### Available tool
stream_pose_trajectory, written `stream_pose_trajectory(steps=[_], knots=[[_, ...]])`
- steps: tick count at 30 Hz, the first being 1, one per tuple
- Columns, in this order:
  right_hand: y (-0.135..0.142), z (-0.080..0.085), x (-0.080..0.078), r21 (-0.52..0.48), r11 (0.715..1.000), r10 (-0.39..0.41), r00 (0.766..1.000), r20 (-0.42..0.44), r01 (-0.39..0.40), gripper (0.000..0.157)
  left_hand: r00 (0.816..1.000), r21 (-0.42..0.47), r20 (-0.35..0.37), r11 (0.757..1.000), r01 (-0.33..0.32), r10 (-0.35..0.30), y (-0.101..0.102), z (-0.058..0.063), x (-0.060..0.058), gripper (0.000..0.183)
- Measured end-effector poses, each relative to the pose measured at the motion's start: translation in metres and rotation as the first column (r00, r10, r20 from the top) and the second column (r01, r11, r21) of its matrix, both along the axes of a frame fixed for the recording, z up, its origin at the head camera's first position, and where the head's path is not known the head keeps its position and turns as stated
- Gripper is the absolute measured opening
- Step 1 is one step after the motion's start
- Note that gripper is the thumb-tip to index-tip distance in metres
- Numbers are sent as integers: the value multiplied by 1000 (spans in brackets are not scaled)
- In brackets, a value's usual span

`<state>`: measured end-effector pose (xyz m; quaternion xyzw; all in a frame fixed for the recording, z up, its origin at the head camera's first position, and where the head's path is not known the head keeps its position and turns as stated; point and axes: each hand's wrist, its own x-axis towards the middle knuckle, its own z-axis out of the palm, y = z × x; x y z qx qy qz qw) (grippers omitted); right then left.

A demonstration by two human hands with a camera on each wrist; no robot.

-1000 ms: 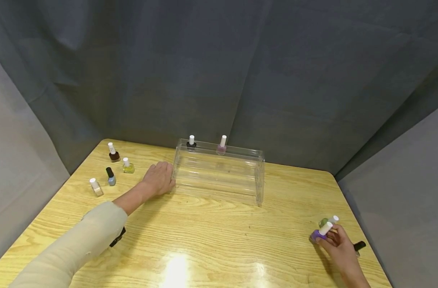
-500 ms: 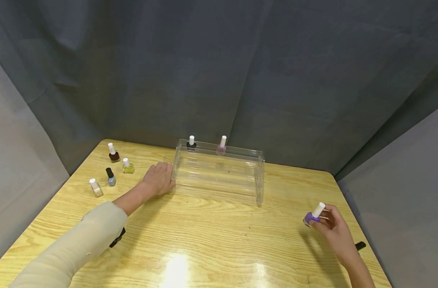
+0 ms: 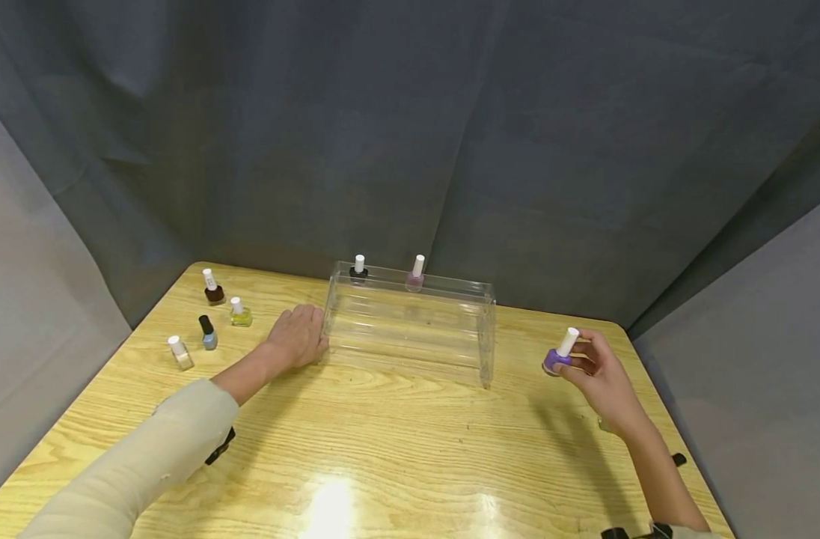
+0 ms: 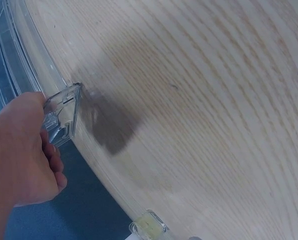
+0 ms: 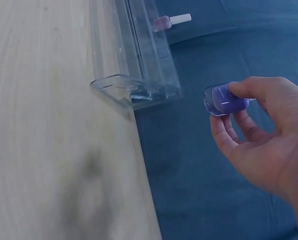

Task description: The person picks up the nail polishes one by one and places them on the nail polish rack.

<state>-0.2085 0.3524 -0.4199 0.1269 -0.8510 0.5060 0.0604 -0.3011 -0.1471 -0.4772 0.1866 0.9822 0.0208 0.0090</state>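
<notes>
My right hand (image 3: pixel 608 385) pinches a purple nail polish bottle (image 3: pixel 557 360) with a white cap, held above the table's right side. In the right wrist view the thumb presses one side of the purple bottle (image 5: pixel 223 100) and fingers support the other. A clear stepped display rack (image 3: pixel 410 329) stands near the table's back edge. At its left end my left hand (image 3: pixel 295 335) grips the side panel, fingers curled in the left wrist view. On the rack's top step are a black polish bottle (image 3: pixel 359 272) and a mauve one (image 3: pixel 415 280), both white-capped.
Left on the table stand a dark red polish (image 3: pixel 214 293), a yellow one (image 3: pixel 241 317), a light blue one with black cap (image 3: pixel 209 340) and a cream one (image 3: pixel 182 359). A black cap (image 3: pixel 678 459) shows behind the right forearm. Dark curtain (image 3: pixel 410 150) hangs behind.
My right hand has lifted the purple polish bottle from the right front and carried it back and leftward towards the rack. The left hand has stayed at the rack's end.
</notes>
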Motion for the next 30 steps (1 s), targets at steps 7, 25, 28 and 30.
stream_pose_trajectory(steps=[7, 25, 28, 30], knots=[[-16, 15, -28, -25, 999, 47, 999, 6, -47, 47, 1000, 20, -2, 1000, 0, 0, -1, -1, 0, 27], [-58, 23, -96, 5, 994, 110, 993, 43, -110, 46, 1000, 8, -28, 1000, 4, -4, -1, -2, -1, 26], [-63, 24, -106, -3, 993, 118, 992, 53, -118, 45, 1000, 14, -29, 1000, 4, -4, -1, -3, -1, 25], [-67, 25, -113, -2, 992, 123, 991, 58, -123, 45, 1000, 21, -27, 1000, 4, -4, -2, -2, -1, 24]])
